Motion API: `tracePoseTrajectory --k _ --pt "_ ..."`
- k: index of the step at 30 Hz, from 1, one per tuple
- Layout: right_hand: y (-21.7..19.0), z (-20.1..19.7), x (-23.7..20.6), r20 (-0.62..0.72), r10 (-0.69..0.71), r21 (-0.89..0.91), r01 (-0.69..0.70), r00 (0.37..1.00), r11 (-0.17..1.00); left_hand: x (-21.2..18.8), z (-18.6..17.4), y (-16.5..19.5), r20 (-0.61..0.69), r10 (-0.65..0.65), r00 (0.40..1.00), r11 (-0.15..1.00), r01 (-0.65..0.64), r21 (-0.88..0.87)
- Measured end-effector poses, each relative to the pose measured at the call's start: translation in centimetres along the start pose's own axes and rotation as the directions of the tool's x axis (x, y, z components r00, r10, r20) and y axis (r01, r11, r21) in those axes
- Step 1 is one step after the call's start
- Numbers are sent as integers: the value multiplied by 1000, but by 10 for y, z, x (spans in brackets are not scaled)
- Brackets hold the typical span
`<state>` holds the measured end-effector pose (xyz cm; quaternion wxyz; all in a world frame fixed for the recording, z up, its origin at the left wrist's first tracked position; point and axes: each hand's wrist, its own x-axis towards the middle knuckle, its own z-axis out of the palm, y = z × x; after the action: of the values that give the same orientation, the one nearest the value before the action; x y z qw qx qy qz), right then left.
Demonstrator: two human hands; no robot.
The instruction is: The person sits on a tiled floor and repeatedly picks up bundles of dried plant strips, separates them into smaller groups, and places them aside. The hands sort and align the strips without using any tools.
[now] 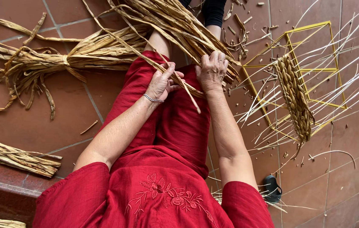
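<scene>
Terracotta floor tiles (53, 122) carry everything. Across the red-trousered lap lies a long bundle of dried tan fibre strands (179, 29), under both hands. A tied sheaf of the same straw (61, 59) lies left; a yellow wire frame (310, 27) with a braided straw strip (293, 97) lies right. Right hand (212, 71) presses down on the bundle, fingers curled; left hand (161, 82) pinches one thin strand (188, 90).

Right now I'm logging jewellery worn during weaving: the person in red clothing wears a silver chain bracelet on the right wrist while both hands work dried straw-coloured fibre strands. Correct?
Not quite: the silver chain bracelet is on the left hand wrist, as the head view shows. Both it and the right hand do work the dried straw-coloured fibre strands.
</scene>
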<state>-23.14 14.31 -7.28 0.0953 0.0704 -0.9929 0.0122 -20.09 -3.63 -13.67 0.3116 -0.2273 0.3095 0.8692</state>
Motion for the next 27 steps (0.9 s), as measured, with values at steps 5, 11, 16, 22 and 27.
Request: tracePoseTrajectory --k 5,11,16,22,27 --pt "-1 -3 13 -5 -12 -13 12 1000 1000 2 -1 7 72 10 997 999 -12 34" --pt "18 -32 2 657 143 610 -634 740 476 4 -2 4 84 23 996 999 -20 -31" --pt "25 -33 -24 798 -40 602 -790 602 115 2 3 0 27 48 998 996 -46 -81" --pt "29 -23 -41 785 -58 617 -769 617 168 -2 4 -1 96 80 992 988 -66 -140" --pt "29 -29 -35 793 11 601 -785 609 148 -4 6 -3 93 66 994 992 -55 -117"
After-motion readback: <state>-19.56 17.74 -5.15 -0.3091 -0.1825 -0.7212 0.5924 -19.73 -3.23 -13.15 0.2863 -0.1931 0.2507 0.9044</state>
